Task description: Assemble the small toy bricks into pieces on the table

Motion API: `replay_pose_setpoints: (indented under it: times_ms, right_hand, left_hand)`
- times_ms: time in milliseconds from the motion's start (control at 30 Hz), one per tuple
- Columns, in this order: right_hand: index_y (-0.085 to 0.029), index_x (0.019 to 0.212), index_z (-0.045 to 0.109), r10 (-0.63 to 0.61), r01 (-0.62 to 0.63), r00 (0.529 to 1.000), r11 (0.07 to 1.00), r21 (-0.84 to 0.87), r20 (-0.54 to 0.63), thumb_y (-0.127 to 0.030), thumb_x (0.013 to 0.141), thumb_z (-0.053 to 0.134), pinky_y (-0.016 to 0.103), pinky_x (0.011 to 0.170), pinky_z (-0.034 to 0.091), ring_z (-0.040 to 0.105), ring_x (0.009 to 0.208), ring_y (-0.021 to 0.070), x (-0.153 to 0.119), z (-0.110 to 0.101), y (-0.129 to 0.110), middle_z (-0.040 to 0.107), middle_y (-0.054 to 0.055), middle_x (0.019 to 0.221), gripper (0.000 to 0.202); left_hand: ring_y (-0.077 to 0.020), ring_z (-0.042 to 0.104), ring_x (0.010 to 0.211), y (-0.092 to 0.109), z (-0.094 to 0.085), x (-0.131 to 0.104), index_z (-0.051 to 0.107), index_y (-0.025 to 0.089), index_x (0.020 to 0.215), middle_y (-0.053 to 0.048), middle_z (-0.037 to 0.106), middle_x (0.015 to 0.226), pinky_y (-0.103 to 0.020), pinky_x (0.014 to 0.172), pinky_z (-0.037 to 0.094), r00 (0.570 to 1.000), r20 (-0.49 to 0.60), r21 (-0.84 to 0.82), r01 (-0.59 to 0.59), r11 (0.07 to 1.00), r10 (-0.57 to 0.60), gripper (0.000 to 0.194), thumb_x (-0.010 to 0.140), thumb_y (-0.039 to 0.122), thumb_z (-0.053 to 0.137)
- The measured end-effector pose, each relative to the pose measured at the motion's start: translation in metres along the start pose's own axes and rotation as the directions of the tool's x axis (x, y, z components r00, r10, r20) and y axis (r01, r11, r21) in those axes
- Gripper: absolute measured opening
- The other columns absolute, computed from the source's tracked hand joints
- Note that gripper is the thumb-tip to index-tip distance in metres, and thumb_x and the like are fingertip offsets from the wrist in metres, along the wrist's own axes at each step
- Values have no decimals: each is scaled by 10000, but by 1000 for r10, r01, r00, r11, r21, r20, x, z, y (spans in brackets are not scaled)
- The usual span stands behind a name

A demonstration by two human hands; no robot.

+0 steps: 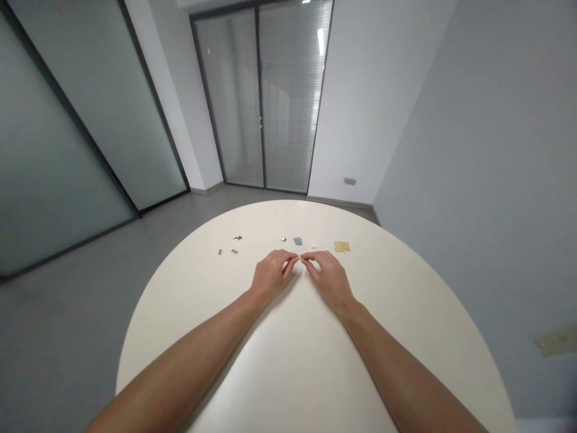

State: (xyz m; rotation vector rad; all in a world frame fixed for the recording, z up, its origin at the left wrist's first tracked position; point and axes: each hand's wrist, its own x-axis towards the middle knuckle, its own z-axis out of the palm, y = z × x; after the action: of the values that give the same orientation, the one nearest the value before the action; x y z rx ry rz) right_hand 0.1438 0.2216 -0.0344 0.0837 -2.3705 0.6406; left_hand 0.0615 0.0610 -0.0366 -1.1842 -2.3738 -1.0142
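Note:
Near the middle of the table, my left hand (271,269) and my right hand (329,273) meet fingertip to fingertip. Both are closed in a pinch on a tiny yellowish piece (300,258), too small to name and mostly covered by the fingers. Just beyond the fingers lie a grey flat piece (298,241) and a small shiny metal part (283,239). A whitish, thin item (317,245) rests beyond my right hand, with yellow square sheets (341,246) farther right.
The round white table (270,373) carries a small dark part (237,238) and two little grey pieces, one (234,251) right of the other (220,252), at the back left. A glass door (288,102) and walls stand beyond the table's far edge.

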Motion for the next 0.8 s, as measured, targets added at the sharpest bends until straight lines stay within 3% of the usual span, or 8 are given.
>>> replay_pose_setpoints:
  times_ms: [333, 800]
  right_hand:
    - [-235, 1022, 700, 10, -10, 1000, 1000, -5, 8, -319, 986, 538, 419, 908, 499, 653, 996, 243, 0, 2, 2, 749, 57, 1015, 186]
    - [-225, 1025, 695, 17, -17, 1000, 1000, -12, 25, -336, 994, 525, 427, 914, 495, 646, 1004, 247, 0, 1, 1, 745, 63, 1022, 205]
  left_hand:
    - [-162, 645, 956, -3, 1, -1, 671, 257, 1007, 3, 718, 986, -285, 812, 520, 999, -32, -1, -44, 999, 44, 119, 944, 216, 579]
    - [-168, 649, 956, -4, 2, 0, 678, 253, 1028, -5, 730, 991, -289, 803, 507, 999, -21, 23, -30, 999, 30, 154, 982, 299, 538]
